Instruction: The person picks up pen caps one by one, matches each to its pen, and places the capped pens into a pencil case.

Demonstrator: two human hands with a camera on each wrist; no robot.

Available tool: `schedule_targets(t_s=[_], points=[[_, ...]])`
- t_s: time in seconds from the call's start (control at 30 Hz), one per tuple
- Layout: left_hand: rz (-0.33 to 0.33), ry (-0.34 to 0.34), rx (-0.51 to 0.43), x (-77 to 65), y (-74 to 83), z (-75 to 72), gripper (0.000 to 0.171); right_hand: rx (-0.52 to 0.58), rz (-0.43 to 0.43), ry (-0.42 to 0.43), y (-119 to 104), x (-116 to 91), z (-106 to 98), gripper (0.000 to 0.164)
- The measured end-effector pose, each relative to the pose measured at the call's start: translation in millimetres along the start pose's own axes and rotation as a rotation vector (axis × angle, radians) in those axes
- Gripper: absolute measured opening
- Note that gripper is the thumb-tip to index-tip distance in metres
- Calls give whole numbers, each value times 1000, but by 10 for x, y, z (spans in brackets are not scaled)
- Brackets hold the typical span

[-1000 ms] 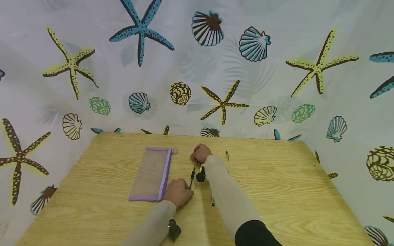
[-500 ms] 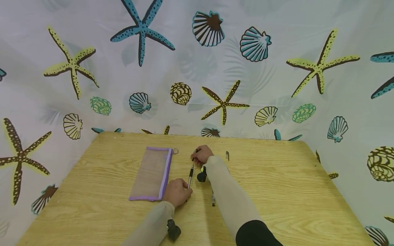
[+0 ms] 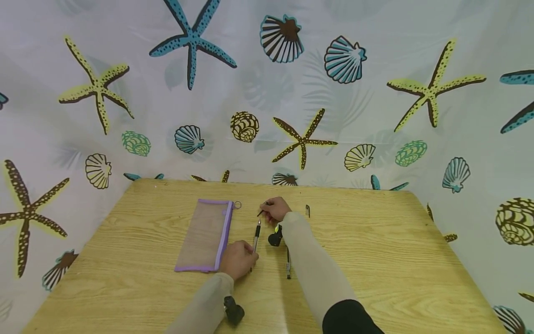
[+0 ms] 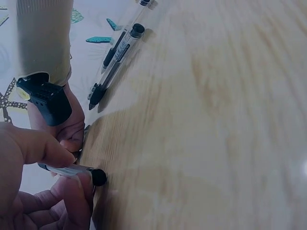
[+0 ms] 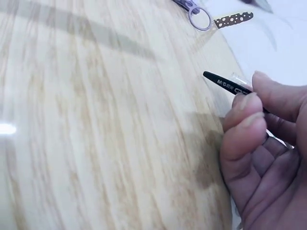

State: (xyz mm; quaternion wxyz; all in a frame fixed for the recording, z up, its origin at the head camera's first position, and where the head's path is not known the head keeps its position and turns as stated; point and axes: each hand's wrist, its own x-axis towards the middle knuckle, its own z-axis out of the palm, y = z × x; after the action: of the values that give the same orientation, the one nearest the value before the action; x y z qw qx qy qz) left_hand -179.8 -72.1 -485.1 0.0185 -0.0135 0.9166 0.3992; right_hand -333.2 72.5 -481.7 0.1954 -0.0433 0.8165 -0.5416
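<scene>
My left hand (image 3: 238, 260) pinches an uncapped gel pen (image 3: 257, 232) near its rear end, and the tip points away toward the back. In the left wrist view the pen's black end plug (image 4: 99, 177) sticks out between thumb and fingers. Just beyond the tip, my right hand (image 3: 277, 209) holds a pen cap between thumb and fingers. The cap's black clip (image 5: 223, 84) with white lettering shows in the right wrist view; the fingers hide most of its clear body. A small gap separates cap and pen tip in the head view.
A mesh zip pouch (image 3: 202, 236) with purple edging lies left of the hands, its ring (image 3: 238, 205) at the far corner. Another pen (image 3: 288, 269) lies partly under the right sleeve. A loose cap (image 3: 308, 211) rests farther right. Patterned cloth hangs behind the table.
The left hand has shifted slightly left with the pen, whose tip now sits a little farther back. The right hand has moved slightly right and turned, so the cap's clip shows more.
</scene>
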Motion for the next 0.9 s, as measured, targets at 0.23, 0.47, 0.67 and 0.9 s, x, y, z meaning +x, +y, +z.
schedule_targets(t_s=[0.23, 0.47, 0.67, 0.9], points=[[11, 0, -40, 6, -22, -4, 16, 17, -17, 13, -14, -40, -15, 23], [14, 34, -77, 14, -29, -11, 16, 71, -55, 9, -48, -66, -35, 26], [4, 44, -95, 17, -24, -15, 16, 141, -87, 42, -53, -47, -52, 29], [0, 49, -112, 19, -23, -17, 16, 195, -124, 69, -29, -23, -85, 28]])
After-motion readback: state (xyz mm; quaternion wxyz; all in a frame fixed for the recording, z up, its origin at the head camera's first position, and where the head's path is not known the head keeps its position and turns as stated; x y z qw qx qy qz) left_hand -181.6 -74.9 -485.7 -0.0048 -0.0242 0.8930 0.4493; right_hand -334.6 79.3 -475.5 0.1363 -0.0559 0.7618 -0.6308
